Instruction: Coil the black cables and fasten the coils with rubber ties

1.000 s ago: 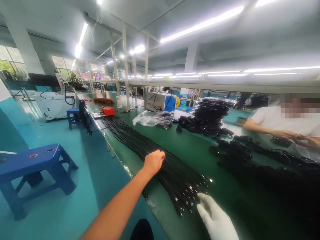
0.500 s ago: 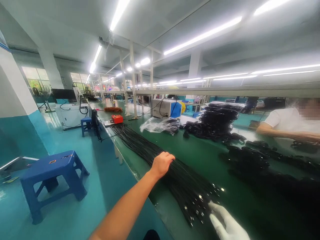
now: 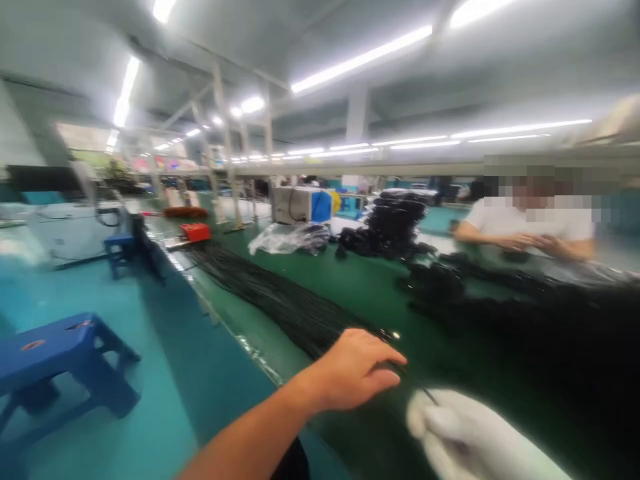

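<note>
A long bundle of thin black cables [image 3: 270, 290] lies along the green bench, with small shiny ends near my hands. My bare left hand [image 3: 357, 370] is over the near end of the bundle, thumb and fingers stretched forward and apart. Close to its right, my right hand [image 3: 460, 427] wears a white glove and has its fingers closed. From its grip a short piece of thin black cable [image 3: 429, 396] sticks out towards my left fingertips. Motion blurs both hands, and the rest of that cable is hidden.
A red box [image 3: 195, 232] sits at the bundle's far end. Clear plastic bags [image 3: 287, 239], a blue-and-grey machine [image 3: 300, 204] and piles of coiled black cables [image 3: 395, 223] stand behind. Across the bench a person [image 3: 535, 227] handles something dark. A blue stool [image 3: 55, 353] is at left.
My view has swung right. My left hand has left the middle of the bundle and reached its near end. My gloved hand has gone from open fingers to closed on a cable.
</note>
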`<action>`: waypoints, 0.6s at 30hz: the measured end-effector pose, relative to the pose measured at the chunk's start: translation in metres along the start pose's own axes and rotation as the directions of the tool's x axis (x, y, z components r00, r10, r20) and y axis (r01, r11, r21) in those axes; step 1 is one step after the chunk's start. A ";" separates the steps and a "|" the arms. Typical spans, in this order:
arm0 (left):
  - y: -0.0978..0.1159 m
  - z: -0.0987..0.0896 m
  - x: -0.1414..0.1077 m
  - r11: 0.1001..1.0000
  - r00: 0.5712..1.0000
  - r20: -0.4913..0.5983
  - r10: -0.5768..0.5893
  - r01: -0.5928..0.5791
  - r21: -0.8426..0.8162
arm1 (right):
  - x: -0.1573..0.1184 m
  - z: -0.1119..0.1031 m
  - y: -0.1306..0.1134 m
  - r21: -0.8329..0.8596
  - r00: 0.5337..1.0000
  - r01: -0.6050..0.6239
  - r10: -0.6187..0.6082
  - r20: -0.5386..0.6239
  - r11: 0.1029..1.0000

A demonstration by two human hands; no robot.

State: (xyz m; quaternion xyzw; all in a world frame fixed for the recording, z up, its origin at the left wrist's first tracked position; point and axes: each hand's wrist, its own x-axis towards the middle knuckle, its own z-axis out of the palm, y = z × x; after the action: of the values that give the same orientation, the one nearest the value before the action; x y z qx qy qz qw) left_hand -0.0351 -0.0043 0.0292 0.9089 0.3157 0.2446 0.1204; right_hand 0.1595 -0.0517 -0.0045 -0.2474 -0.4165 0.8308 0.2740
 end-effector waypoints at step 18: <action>-0.020 0.019 0.043 0.994 0.992 0.057 0.109 -0.107 -0.032 | 0.007 -0.026 0.015 0.366 0.908 0.083 -0.222 0.356 0.927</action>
State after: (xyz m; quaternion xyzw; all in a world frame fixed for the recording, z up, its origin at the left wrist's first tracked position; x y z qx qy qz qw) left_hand -0.0061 0.0369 0.0220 0.9296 0.2587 0.2286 0.1293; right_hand 0.1674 -0.0404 -0.0323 0.0087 -0.3299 0.8986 0.2893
